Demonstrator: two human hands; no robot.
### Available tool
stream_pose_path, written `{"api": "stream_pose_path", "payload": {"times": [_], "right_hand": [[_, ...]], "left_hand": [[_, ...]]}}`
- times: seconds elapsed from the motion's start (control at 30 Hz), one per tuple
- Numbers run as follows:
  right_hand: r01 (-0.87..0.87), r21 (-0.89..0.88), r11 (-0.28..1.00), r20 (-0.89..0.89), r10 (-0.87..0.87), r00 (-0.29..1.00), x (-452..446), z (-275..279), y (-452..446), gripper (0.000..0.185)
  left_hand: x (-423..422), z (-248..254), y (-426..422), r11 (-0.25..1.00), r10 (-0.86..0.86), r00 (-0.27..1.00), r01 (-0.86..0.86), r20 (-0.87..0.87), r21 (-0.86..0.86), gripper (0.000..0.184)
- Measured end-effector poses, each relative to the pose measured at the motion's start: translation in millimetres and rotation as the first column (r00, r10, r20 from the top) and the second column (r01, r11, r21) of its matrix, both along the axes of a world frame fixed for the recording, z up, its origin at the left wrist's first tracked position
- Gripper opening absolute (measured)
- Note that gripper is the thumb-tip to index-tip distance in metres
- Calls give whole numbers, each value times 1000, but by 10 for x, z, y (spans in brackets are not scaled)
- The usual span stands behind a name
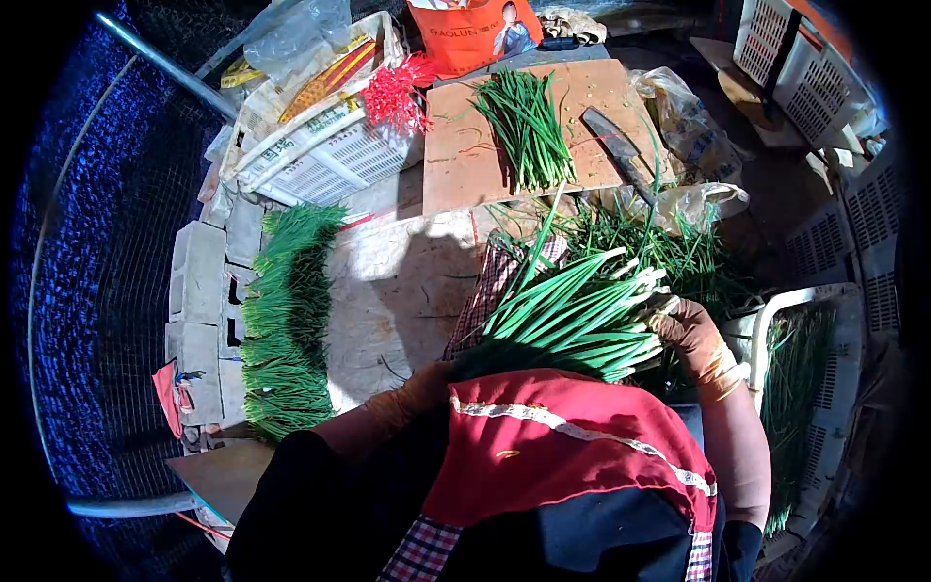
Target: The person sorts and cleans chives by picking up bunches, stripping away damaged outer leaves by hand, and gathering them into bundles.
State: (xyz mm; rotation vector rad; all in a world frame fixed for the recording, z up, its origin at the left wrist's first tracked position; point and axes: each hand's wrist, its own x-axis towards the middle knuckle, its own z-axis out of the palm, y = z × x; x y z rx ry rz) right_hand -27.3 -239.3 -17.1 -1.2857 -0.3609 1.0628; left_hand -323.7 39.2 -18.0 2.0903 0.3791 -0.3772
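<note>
A loose bundle of green chives (572, 315) with pale stem ends lies across my lap, over the red apron (582, 427). My right hand (689, 335), in a brown work glove, is at the white stem ends on the right, its fingers curled against them. My left hand (425, 386), also gloved, is at the leafy end on the left. Its fingers are hidden by leaves and shadow. Ahead, a second bunch of chives (524, 126) rests on a wooden board (451, 160), beside a knife (616, 145) with a wide blade.
Stacked chive bunches (288, 330) line the left side, next to grey blocks (199, 276). A white crate (330, 145) with red ties (398, 92) stands back left. Loose chives (679, 252) and plastic bags (689, 121) lie right of the board. A metal rail (766, 330) stands near my right arm.
</note>
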Motion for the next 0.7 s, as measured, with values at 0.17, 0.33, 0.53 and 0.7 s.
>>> {"api": "stream_pose_path", "payload": {"times": [0.17, 0.33, 0.53, 0.7], "right_hand": [[4, -143, 990, 91, 9, 996, -6, 72, -31, 21], [319, 101, 942, 279, -335, 900, 261, 208, -237, 15], [702, -298, 647, 946, 301, 124, 435, 220, -597, 23], [87, -444, 892, 863, 399, 311, 30, 452, 162, 21]], "left_hand": [[-6, 4, -6, 1000, -1, 1000, 2, 7, -9, 35], [-10, -19, -21, 1000, 1, 1000, -2, -2, -23, 34], [-37, -178, 20, 989, 53, 998, -48, 36, -139, 35], [-2, -64, -44, 984, 99, 995, -97, 8, -149, 37]]}}
